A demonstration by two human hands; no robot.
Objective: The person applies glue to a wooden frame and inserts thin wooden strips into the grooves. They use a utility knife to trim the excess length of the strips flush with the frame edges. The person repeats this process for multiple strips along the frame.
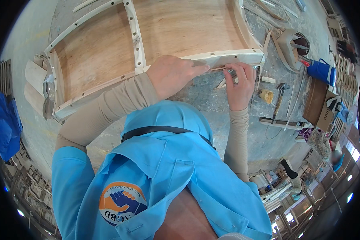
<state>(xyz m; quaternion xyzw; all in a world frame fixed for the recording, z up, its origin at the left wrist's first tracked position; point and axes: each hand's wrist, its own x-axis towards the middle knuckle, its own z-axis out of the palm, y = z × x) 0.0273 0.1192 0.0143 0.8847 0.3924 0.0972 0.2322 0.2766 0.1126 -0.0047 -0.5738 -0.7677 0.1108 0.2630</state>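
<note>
A large pale wooden frame with a plywood panel set inside it lies in front of me. Dark round holes dot its rails. My left hand is closed over the near rail, one digit reaching right along the rail's side. Between my hands, a thin brownish wooden strip runs against that side. My right hand pinches the strip's right part between thumb and fingers, close to the frame's right corner. The left hand's curled fingers are partly hidden.
Right of the frame on the worktable lie a hammer, a small yellowish cup and curved wood pieces. A blue container stands beyond them. Rounded pale wooden parts sit at the left. A person is at the far right.
</note>
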